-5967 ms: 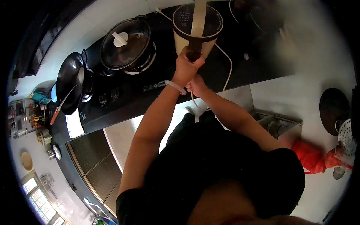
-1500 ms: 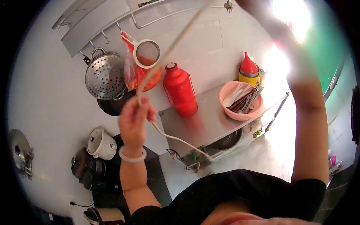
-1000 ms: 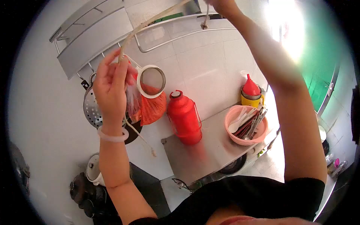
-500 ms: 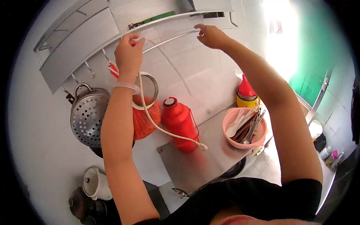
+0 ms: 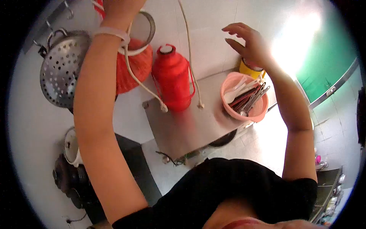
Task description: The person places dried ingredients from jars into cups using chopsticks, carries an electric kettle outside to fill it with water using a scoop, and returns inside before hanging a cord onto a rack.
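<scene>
My left hand (image 5: pixel 122 7) is cut off by the top edge, with its fingers out of view; a pale bracelet (image 5: pixel 111 33) circles the wrist. Beside that wrist a white cord (image 5: pixel 131 72) hangs down, its plug end in front of the red thermos (image 5: pixel 173 82). Another length of white cord (image 5: pixel 189 45) drops from the top edge, ending in a plug right of the thermos. Raised at the upper right, my right hand (image 5: pixel 244 40) has its fingers apart and holds nothing.
A steel colander (image 5: pixel 63 70) and an orange-red bag (image 5: pixel 133 70) hang on the left. The metal table (image 5: pixel 167 133) bears a pink basin (image 5: pixel 228 110) of utensils and a yellow mug (image 5: pixel 249 71). A white pot (image 5: pixel 71 147) is lower left; a green door (image 5: pixel 324 57) stands right.
The view has shifted, so the wall shelf is gone from sight. My right hand has come lower and its fingers have spread. A second hanging cord end now shows beside the thermos.
</scene>
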Motion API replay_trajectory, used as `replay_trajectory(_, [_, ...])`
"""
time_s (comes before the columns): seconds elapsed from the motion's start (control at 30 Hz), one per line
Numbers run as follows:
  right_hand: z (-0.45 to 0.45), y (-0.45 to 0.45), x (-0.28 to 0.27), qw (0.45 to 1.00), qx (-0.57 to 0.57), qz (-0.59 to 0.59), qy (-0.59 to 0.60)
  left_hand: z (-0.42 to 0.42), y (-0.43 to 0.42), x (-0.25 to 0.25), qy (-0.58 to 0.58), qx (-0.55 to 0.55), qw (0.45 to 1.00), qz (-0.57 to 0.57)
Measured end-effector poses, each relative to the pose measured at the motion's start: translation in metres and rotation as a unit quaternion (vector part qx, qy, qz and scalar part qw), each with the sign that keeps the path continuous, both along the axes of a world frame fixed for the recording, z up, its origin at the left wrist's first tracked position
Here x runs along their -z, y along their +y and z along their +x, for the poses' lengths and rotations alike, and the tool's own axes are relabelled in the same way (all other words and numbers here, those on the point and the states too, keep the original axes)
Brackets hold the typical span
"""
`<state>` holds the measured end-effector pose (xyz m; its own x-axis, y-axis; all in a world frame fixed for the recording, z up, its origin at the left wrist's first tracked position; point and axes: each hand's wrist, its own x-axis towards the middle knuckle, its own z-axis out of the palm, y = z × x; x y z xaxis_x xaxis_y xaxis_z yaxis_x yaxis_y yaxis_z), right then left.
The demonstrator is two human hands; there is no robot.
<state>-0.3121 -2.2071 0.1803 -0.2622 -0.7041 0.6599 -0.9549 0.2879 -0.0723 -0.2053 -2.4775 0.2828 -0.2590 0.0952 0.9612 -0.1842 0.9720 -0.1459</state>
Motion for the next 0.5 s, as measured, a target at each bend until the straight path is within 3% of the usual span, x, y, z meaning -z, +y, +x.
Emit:
replay_trajectory(0.13, [0.033, 0.019, 0.042, 0.998, -0.053, -0.006, -0.026, 0.012, 0.009, 0.017, 0.071, 0.043, 0.996, -0.041])
replay_trajectory(0.23, [0.067, 0.042, 0.079, 0.988, 0.012, 0.033, -0.152, 0.038, 0.013, 0.037, 0.057, 0.099, 0.992, -0.055])
replay_trajectory(0.3, [0.073, 0.070, 0.131, 0.964, -0.011, 0.004, -0.267, 0.070, 0.030, 0.058, 0.028, 0.124, 0.991, -0.029])
replay_trajectory(0.37, [0.088, 0.096, 0.188, 0.947, 0.034, 0.026, -0.318, 0.109, 0.049, 0.106, -0.014, 0.167, 0.983, 0.078])
replay_trajectory(0.4, [0.094, 0.118, 0.229, 0.945, 0.099, 0.102, -0.294, 0.119, 0.051, 0.131, 0.012, 0.199, 0.980, 0.016])
replay_trajectory(0.43, [0.109, 0.131, 0.247, 0.929, 0.092, 0.130, -0.335, 0.132, 0.053, 0.158, 0.032, 0.219, 0.974, -0.049])
replay_trajectory(0.5, [0.117, 0.132, 0.291, 0.905, 0.051, 0.224, -0.359, 0.170, 0.073, 0.245, -0.051, 0.225, 0.971, 0.058])
